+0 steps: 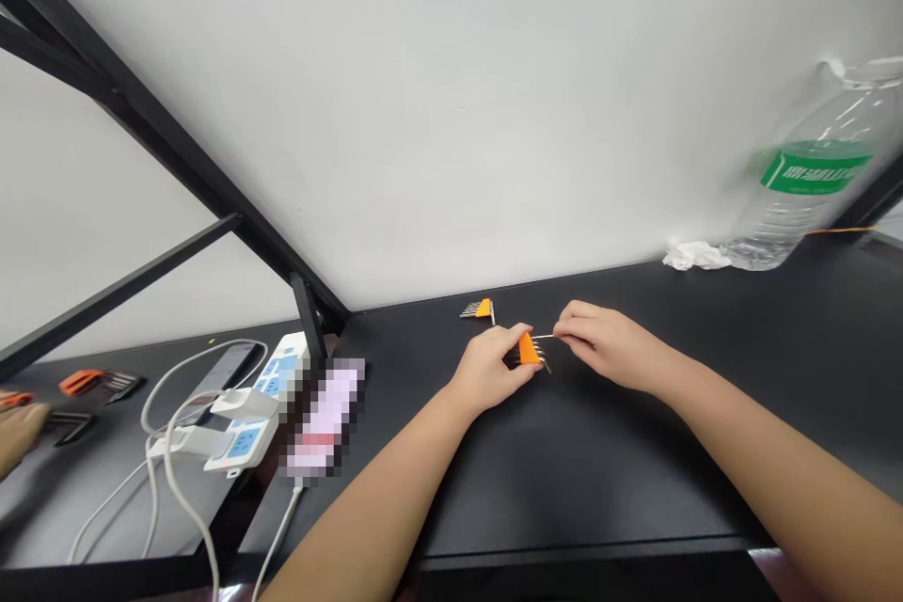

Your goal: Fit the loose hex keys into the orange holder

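My left hand (494,365) is closed around an orange hex key holder (529,348), and the bent ends of several metal hex keys stick out on its right side. Between the thumb and fingers of my right hand (599,343) is a thin metal hex key (545,336), pinched near its right end. Its left end meets the upper part of the holder; whether it sits in a slot I cannot tell. Behind my left hand a second orange hex key set (483,308) lies on the black table (599,470), close to the wall.
A phone (324,423) with a cable lies left, beside a white power strip (264,404) with plugged-in chargers. On the far-left table are more orange hex key sets (102,384) and another person's hand (18,437). A large plastic bottle (811,169) and crumpled tissue (695,255) stand back right.
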A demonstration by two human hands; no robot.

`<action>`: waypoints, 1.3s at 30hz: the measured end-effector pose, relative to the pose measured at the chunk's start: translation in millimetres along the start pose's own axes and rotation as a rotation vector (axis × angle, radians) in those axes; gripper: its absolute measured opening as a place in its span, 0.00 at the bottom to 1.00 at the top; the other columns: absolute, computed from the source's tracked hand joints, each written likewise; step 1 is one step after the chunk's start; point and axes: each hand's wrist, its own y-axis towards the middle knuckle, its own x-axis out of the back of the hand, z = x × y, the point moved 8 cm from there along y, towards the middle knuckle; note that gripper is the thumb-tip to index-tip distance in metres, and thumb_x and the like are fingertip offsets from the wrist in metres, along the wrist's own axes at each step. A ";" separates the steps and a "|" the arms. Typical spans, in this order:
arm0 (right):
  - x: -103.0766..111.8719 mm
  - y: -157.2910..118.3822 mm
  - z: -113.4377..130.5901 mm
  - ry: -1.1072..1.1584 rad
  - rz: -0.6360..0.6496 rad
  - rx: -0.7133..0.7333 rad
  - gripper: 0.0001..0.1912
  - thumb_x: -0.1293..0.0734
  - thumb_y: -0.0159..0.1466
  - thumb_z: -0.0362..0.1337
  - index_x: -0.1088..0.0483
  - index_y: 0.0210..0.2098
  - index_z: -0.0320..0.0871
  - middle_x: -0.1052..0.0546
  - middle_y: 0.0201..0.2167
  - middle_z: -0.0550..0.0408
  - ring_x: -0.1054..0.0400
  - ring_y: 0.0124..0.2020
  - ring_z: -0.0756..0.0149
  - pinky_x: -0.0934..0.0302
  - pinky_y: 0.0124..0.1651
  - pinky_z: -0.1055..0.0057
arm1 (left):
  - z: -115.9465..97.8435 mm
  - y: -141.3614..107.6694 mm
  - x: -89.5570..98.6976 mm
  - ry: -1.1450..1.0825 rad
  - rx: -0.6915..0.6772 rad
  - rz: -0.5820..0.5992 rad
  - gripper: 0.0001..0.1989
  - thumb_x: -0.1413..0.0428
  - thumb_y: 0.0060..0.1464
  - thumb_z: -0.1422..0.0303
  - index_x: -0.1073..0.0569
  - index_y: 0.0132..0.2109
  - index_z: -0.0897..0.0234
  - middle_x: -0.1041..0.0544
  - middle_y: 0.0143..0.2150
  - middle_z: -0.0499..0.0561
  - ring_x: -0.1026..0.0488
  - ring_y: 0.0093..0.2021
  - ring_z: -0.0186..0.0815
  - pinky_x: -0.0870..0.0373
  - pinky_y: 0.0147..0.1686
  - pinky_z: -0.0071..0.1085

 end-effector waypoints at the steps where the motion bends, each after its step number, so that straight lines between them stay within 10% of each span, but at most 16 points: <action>1: 0.1 0.0 0.2 -0.003 -0.001 0.003 0.13 0.41 0.71 0.33 0.25 0.45 0.45 0.26 0.42 0.50 0.29 0.37 0.68 0.33 0.41 0.71 | 0.1 0.1 -0.1 0.004 -0.001 0.001 0.25 0.37 0.55 0.59 0.28 0.59 0.57 0.21 0.42 0.50 0.24 0.40 0.37 0.26 0.44 0.33; 23: -17.0 9.2 4.5 0.228 0.059 -0.119 0.12 0.41 0.69 0.31 0.27 0.45 0.45 0.23 0.41 0.53 0.29 0.39 0.69 0.34 0.43 0.71 | -21.1 4.4 -2.1 0.022 -0.111 0.067 0.15 0.37 0.56 0.62 0.24 0.50 0.59 0.21 0.37 0.49 0.25 0.42 0.40 0.29 0.50 0.38; 27: 2.8 2.8 -26.5 0.009 -0.026 -0.257 0.10 0.39 0.67 0.32 0.26 0.40 0.44 0.23 0.41 0.52 0.30 0.39 0.67 0.37 0.43 0.70 | -7.1 2.6 -1.7 0.026 -0.019 0.044 0.25 0.36 0.55 0.61 0.27 0.58 0.59 0.21 0.38 0.50 0.24 0.37 0.37 0.27 0.46 0.35; 31: -6.6 -7.8 -60.2 -0.217 0.151 -0.426 0.08 0.36 0.65 0.36 0.24 0.36 0.44 0.25 0.40 0.51 0.31 0.34 0.67 0.41 0.37 0.70 | -0.9 0.5 -5.7 0.014 0.011 0.062 0.25 0.36 0.55 0.59 0.27 0.59 0.58 0.20 0.39 0.49 0.24 0.37 0.36 0.27 0.43 0.32; 39: -30.4 -9.5 -59.4 -0.352 0.315 -0.439 0.09 0.39 0.65 0.29 0.28 0.32 0.41 0.26 0.38 0.49 0.32 0.34 0.67 0.47 0.33 0.71 | -2.4 1.0 -5.9 0.015 0.017 0.061 0.24 0.37 0.55 0.60 0.27 0.58 0.58 0.20 0.39 0.48 0.24 0.36 0.35 0.28 0.41 0.31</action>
